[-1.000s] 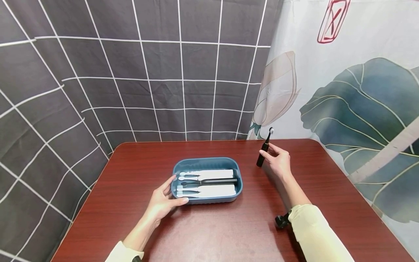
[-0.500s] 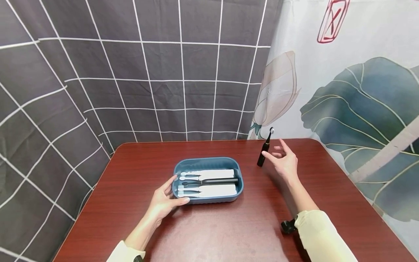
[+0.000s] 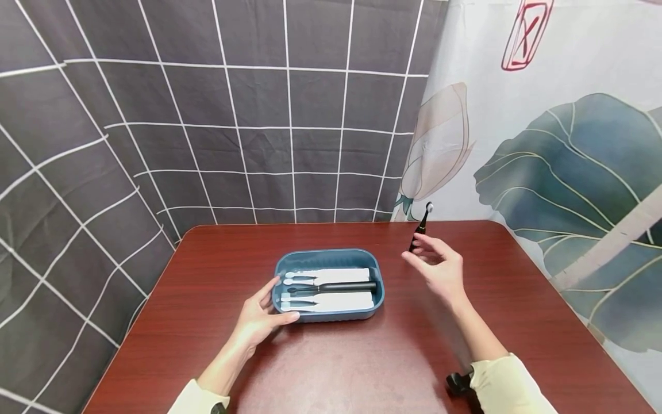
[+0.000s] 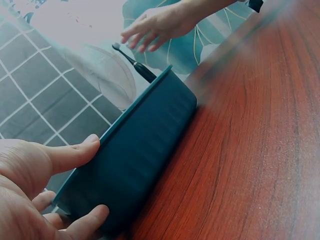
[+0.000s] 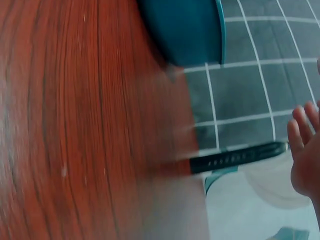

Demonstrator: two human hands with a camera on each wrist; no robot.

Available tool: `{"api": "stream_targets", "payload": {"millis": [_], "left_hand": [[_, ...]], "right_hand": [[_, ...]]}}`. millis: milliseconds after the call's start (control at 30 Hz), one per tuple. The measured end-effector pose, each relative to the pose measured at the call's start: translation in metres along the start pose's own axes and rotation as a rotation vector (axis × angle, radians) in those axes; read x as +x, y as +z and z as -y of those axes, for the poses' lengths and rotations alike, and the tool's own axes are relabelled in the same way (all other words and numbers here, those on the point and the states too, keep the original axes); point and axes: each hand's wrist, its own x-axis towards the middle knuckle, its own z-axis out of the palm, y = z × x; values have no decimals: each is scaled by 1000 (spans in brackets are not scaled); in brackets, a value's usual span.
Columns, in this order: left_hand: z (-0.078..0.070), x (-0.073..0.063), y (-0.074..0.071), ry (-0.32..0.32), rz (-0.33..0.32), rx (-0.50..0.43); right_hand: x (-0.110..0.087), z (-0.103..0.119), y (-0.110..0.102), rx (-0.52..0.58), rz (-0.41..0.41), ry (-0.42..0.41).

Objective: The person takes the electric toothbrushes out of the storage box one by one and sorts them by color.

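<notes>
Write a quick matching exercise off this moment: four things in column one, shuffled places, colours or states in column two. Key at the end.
Column one
1. tray
2. black toothbrush inside the tray
3. toothbrush outside the tray
4. table

Column two
A. lying between white toothbrushes
B. reddish-brown, with a wood-grain look
C. blue, with rounded corners
D. standing upright, brush head at the top

Right pairs: 1-C, 2-A, 3-D, 4-B

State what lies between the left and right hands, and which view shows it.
Between the left hand and right hand lies the blue basket of toothbrushes, then bare tabletop; the head view shows it.
</notes>
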Motion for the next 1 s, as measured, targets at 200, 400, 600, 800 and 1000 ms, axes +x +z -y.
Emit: {"api": "stream_targets", "payload": {"millis": [200,400,600,800,1000], "left_hand": [[1,0,0,-2,-3,0],[1,1,0,2,-3,-12],[2,1,0,5,-12,-13],[1,0,0,-3,-9,-1],[1,-1,0,-1,-13,10]], "right_hand": [[-4,39,18,-57,283,-33],[-2,12,41,-78,388,-23],[-3,9,61,-105,525,-80],[-6,13,77,-150,626,-148],[-9,13,89,-171,683,-168]]}}
